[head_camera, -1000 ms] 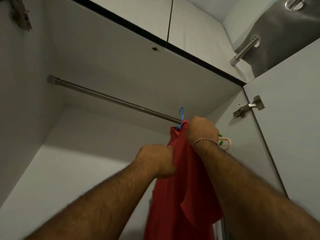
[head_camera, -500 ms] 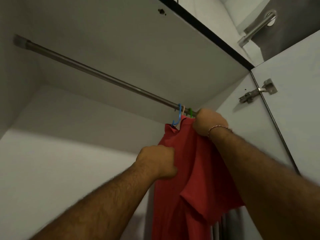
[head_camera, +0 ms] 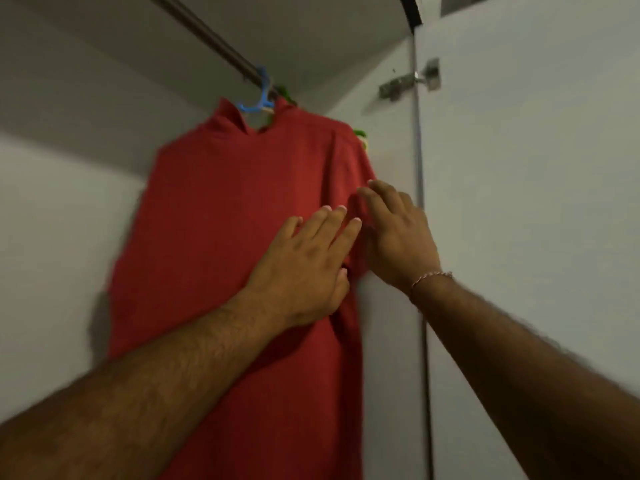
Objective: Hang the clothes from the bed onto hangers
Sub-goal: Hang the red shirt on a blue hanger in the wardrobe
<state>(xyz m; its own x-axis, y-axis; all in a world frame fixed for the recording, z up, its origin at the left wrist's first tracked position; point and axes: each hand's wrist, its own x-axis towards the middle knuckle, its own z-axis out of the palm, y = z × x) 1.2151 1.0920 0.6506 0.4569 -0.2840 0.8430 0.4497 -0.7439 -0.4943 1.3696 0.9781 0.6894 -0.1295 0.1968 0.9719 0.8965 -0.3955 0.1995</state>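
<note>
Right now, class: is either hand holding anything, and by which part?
Nothing is held. The left hand lies flat on the red shirt; the right hand, fingers straight, touches its sleeve.

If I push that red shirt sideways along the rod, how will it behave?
The red shirt looks limp, so it would probably fold and sway, not move as one. Its blue hanger hooks the rod, so pushing there likely slides it better.

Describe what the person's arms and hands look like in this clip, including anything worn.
Both forearms are bare and hairy, with no sleeves in view. The right hand has a thin braided thread band, pinkish and pale, around its wrist. The left hand wears nothing: no ring, watch or glove shows.
</note>
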